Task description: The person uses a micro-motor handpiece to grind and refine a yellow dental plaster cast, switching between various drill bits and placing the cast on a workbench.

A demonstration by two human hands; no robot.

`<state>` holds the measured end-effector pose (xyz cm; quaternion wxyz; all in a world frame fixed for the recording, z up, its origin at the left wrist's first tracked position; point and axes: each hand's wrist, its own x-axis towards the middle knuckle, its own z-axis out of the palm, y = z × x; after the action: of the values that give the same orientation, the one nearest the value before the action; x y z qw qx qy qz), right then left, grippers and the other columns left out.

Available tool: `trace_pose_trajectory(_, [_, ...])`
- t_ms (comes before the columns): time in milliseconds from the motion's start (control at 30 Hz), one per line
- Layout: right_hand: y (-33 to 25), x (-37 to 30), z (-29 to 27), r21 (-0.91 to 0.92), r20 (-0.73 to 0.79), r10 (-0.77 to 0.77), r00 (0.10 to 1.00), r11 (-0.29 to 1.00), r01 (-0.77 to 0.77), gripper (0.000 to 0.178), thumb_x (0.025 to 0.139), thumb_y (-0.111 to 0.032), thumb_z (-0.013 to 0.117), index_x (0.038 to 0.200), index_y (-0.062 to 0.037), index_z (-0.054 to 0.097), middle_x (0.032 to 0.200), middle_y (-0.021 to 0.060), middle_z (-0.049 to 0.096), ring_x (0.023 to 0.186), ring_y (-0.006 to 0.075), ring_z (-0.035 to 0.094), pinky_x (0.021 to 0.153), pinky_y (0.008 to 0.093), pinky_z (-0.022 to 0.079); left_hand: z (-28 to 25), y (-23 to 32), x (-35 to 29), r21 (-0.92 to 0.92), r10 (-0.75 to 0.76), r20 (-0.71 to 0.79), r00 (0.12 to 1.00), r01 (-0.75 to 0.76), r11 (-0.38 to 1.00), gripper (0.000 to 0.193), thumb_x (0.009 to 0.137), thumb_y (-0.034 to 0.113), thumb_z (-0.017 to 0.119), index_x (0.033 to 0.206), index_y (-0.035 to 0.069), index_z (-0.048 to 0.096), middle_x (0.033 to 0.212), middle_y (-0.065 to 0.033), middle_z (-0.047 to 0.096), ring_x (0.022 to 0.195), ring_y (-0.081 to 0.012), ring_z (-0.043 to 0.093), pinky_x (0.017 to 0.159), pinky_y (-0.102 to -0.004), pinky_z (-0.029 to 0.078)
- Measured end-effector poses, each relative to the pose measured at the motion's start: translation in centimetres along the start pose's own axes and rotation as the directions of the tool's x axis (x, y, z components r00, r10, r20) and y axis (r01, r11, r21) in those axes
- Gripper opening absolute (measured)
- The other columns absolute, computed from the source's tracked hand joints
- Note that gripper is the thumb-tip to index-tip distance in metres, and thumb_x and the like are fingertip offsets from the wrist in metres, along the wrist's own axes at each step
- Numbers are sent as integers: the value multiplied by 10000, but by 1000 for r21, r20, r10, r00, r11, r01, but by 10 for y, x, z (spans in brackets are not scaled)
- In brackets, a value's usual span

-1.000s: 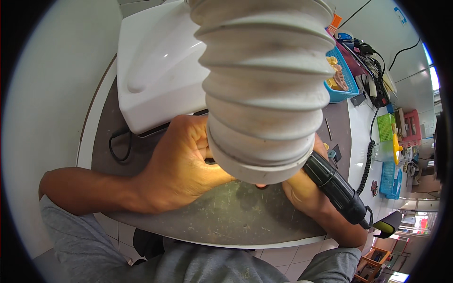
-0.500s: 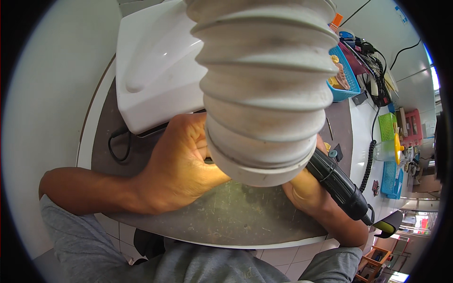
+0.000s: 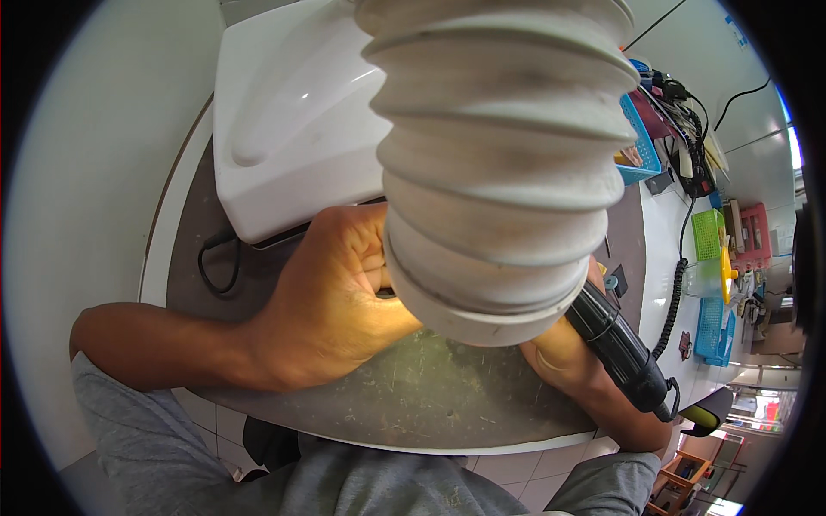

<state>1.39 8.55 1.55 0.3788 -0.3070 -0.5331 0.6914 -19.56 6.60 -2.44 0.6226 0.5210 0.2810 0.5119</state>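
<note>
A ribbed white hose hangs over the middle of the bench and covers most of my fingers. My right hand, at the right of the hose mouth, is closed around a black rotary handpiece, whose rear end slants down to the right. The tip of that tool is behind the hose. My left hand is curled at the left of the hose, lit by a warm light. Its fingertips, and whatever they pinch, are hidden; a small dark bit shows beside the thumb.
Behind my left hand stands a glossy white machine housing with a black cable. A blue basket sits at the back right. A coiled cord runs along the right edge, near a green basket and other blue trays.
The hose appears shifted slightly right and down, covering more of the blue basket. The handpiece's rear end has swung a little lower. My left hand has hardly moved.
</note>
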Motion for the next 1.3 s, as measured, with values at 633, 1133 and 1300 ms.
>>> trace_pose_trajectory(633, [22, 6, -7, 163, 47, 24, 999, 986, -31, 375, 962, 4, 692, 1257, 2, 460, 1004, 89, 629, 879, 114, 640, 757, 269, 568, -1, -8, 1, -79, 39, -3, 999, -39, 996, 321, 885, -70, 730, 1188, -36, 630, 1161, -83, 725, 1111, -139, 685, 1001, -284, 545])
trace_pose_trajectory(1133, [3, -3, -12, -529, 252, -644, 722, 533, 660, 367, 735, -9, 769, 1034, 7, 557, 883, 151, 629, 907, 337, 719, 776, 424, 601, -3, 13, 0, -183, -250, 36, 968, 252, 950, 303, 944, -20, 690, 1237, -43, 615, 1082, -30, 739, 964, -34, 649, 874, -205, 531])
trace_pose_trajectory(1300, [8, -2, -10, -516, 215, -631, 746, 575, 635, 342, 729, -1, 773, 1026, 9, 603, 898, 152, 634, 933, 347, 729, 733, 364, 575, 4, 7, -2, -178, -216, -42, 975, 206, 962, 303, 951, -20, 687, 1242, -47, 608, 1140, -52, 732, 1038, -65, 658, 934, -231, 530])
